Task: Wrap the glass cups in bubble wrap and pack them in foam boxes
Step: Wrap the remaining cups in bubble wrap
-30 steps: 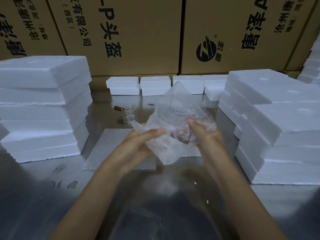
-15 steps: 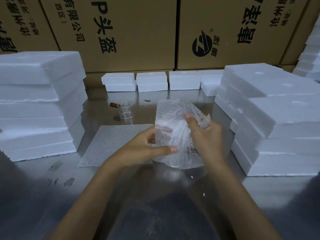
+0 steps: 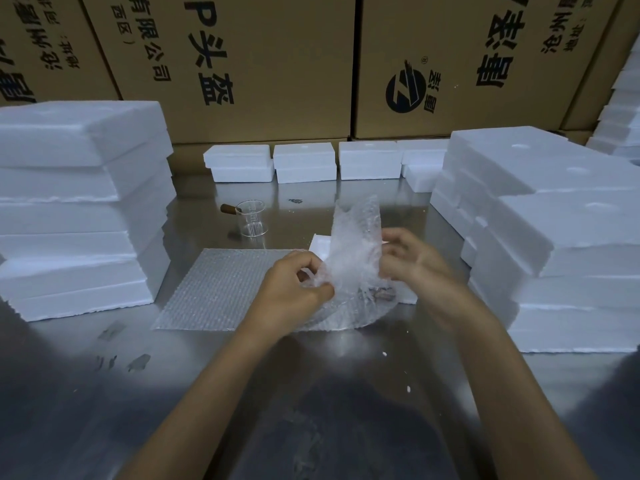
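step: closing bubble wrap (image 3: 353, 258) round a cup | grip: my left hand (image 3: 294, 289) and right hand (image 3: 412, 261) pinch the wrap between them over the worktop (image 3: 346, 375) | tip: I'd fold the loose top flap down snugly

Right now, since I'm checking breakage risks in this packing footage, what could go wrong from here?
1. The bubble wrap bundle is loose, one end sticking up; held only by the left hand and right hand, it may unwrap.
2. The bare glass cup stands unprotected on the steel table; a sweeping forearm could topple it.
3. The right foam stack sits uneven and might slide.
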